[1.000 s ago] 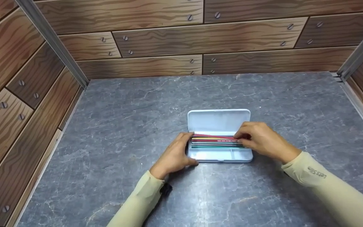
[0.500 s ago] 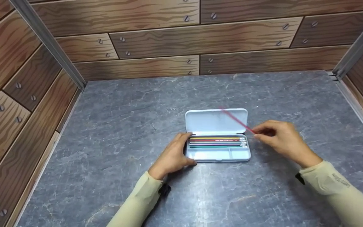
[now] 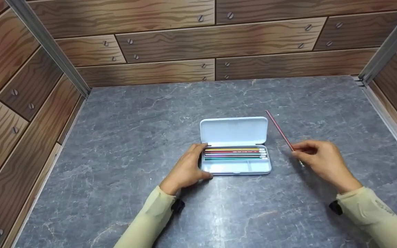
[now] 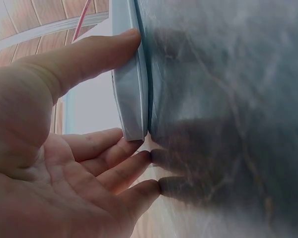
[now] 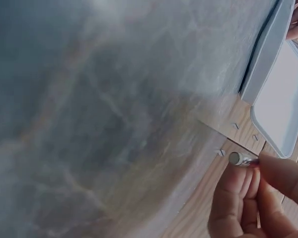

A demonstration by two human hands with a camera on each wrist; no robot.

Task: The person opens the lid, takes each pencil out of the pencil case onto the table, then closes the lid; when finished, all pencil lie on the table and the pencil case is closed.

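Note:
A pale blue pencil case (image 3: 233, 131) lies on the table with its lid raised. Several coloured pencils (image 3: 231, 154) fill its rear compartment side by side, white eraser ends to the right. My left hand (image 3: 184, 168) holds the case's left end, thumb along the front edge and fingers round the back corner; the left wrist view shows the thumb on the case wall (image 4: 129, 94). To the right of the case, my right hand (image 3: 324, 163) pinches a red pencil (image 3: 278, 130) near its eraser end, the far end pointing back and left. Its metal ferrule (image 5: 243, 159) shows in the right wrist view.
The grey marbled table (image 3: 143, 113) is bounded by wood-print walls (image 3: 171, 41) at the back and sides. Metal posts (image 3: 48, 48) stand at the rear corners. The case's front compartments (image 3: 226, 167) hold nothing.
My right hand has lifted the red pencil out of the case and carried it to the right, turning it to point further back. My left hand stays on the case.

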